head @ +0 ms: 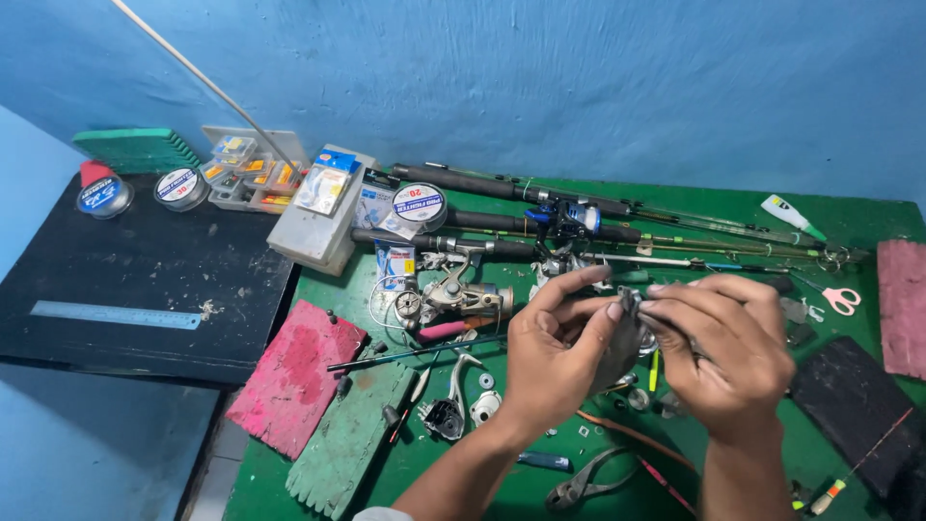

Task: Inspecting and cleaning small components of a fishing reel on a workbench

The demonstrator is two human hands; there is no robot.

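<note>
From the head view I see a green table [849,217] against a blue wall [579,87], a black board [145,280] at frame left. At centre right, my left hand [555,352] and right hand [719,352] both pinch a small dark reel part [625,338] above the tabletop. Fishing rods [502,188] cross the upper middle. Pliers [584,482] lie by the lower edge, and pink scissors [841,299] at right. Open green shows lower centre.

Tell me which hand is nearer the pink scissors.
Right. The right hand is just left of the pink scissors on the green table; the left hand is farther left, beyond the right one.
</note>
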